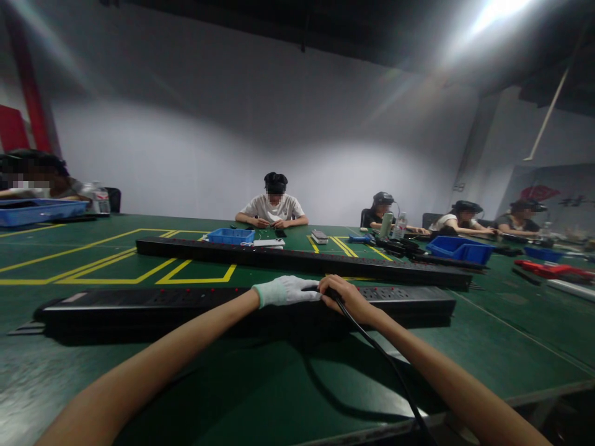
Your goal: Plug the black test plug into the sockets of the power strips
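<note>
A long black power strip (409, 300), with sockets and small red dots along its top, lies crosswise in front of me. My left hand (286, 291), in a pale glove, rests over its middle with fingers stretched toward the right. Bare and closed, my right hand (346, 296) grips the end of a black power cable (381, 350) at the strip's top; fingers mostly hide that end, so I cannot tell whether it sits in a socket. The fingertips of both hands meet there. The cable runs down toward the table's front edge.
A second long black power strip (297, 260) lies behind the first. Farther back are a blue tray (231, 236), a larger blue bin (460, 249) and red tools (553, 269). Several people sit around the green table (502, 347), one (274, 207) directly opposite.
</note>
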`<state>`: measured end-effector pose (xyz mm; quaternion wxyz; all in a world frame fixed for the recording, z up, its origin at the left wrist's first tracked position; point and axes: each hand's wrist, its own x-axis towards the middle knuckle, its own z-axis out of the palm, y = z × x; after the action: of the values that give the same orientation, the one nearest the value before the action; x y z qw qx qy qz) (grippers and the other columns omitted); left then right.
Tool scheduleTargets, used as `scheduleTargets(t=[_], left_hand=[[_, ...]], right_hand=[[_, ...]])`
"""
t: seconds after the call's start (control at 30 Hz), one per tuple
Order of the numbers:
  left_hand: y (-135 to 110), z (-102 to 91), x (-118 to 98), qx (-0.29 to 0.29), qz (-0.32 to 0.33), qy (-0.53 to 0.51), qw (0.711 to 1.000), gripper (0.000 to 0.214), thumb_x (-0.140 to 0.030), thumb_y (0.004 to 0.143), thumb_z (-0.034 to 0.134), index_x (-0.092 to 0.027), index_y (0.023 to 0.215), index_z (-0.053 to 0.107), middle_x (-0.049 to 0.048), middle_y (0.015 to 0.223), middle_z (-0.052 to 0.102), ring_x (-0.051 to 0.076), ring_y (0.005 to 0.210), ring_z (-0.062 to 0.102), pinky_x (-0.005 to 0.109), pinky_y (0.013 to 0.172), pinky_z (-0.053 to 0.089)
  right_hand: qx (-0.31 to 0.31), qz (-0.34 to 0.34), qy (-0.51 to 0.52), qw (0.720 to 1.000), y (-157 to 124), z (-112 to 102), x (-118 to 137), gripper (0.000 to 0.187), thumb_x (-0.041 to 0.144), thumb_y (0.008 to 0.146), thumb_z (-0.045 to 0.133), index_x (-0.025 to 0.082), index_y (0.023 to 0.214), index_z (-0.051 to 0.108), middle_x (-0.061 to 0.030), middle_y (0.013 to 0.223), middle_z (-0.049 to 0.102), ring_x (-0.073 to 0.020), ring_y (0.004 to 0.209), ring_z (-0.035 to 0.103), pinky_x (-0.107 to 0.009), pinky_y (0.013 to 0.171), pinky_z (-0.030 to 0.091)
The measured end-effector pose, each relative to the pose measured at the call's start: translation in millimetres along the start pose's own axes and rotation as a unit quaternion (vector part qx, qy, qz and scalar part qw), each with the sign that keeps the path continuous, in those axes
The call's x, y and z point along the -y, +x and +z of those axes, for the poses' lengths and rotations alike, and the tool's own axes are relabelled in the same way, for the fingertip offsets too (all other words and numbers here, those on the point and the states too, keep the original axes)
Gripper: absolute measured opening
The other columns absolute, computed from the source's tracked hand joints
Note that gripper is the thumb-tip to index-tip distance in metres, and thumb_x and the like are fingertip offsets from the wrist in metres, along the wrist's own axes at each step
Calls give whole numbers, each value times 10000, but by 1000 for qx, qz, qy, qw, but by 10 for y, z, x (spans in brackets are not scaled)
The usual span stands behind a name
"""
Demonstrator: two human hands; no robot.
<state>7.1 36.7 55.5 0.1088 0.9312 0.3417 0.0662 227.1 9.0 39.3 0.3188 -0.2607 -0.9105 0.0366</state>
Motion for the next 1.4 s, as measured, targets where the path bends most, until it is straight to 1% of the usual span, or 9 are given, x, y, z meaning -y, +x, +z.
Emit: scheduleTargets(t=[0.27,0.37,0.53,0.87,1.03,1.13,1.23,1.3,1.4], left_hand=[[14,34,38,-19,34,7,999,589,-636,872,257,-326,1369,325,25,1335,485,246,1137,518,316,908,384],[19,53,30,-44,67,33,996,567,-607,889,254,-320,1375,303,32,1311,505,232,1116,532,304,896,393],[11,55,-25,-69,84,96,989,549,-577,902,241,-228,1274,442,72,1169,587,234,1040,569,306,862,406],[-45,171,-161,-98,34,217,971,775,-735,774,323,-173,1305,376,122,1142,583,265,868,617,340,722,432],[-49,181,-164,-65,23,188,980,808,-739,770,323,-187,1360,297,122,1193,552,278,948,591,344,766,415],[-66,157,-166,-52,17,167,984,826,-736,776,319,-184,1388,258,135,1247,516,287,1020,559,349,823,394],[-149,118,-141,-39,24,145,988,832,-736,777,319,-221,1419,197,123,1327,454,288,1099,517,348,881,370],[-251,79,-95,-35,21,132,990,824,-742,778,306,-258,1430,167,110,1370,412,294,1140,487,359,905,359],[-438,10,3,-25,-2,111,994,795,-742,780,299,-307,1430,157,96,1383,400,295,1161,471,372,918,353]], right_hand=[[4,7,1,1000,4,-35,47,41,210,866,493,208,901,516,-54,952,572,-178,893,531,-324,821,430],[19,16,4,1000,-5,-67,56,142,188,841,515,212,981,509,-53,988,561,-184,915,527,-323,823,433],[-2,26,6,1000,-23,-60,41,299,161,821,503,209,1112,449,-74,1077,515,-194,977,512,-338,860,426],[-24,57,-67,996,-22,13,-20,217,174,814,516,203,1027,484,-60,995,542,-186,911,536,-331,828,442],[17,47,-28,998,-2,-120,-30,216,228,820,576,209,1033,551,-63,1026,582,-192,936,562,-322,823,461],[9,49,7,999,-3,-111,-47,226,264,840,570,215,1061,579,-63,1043,617,-195,949,588,-327,836,472],[-60,64,33,996,27,-167,-47,220,303,847,560,222,1046,609,-51,1037,647,-203,956,608,-350,870,474],[-178,88,38,979,87,-323,-35,249,333,838,564,229,1060,608,-46,1050,648,-218,973,608,-376,882,475],[-392,97,47,914,228,-634,-30,345,353,834,558,232,1157,544,-56,1143,606,-229,1061,566,-407,920,453]])
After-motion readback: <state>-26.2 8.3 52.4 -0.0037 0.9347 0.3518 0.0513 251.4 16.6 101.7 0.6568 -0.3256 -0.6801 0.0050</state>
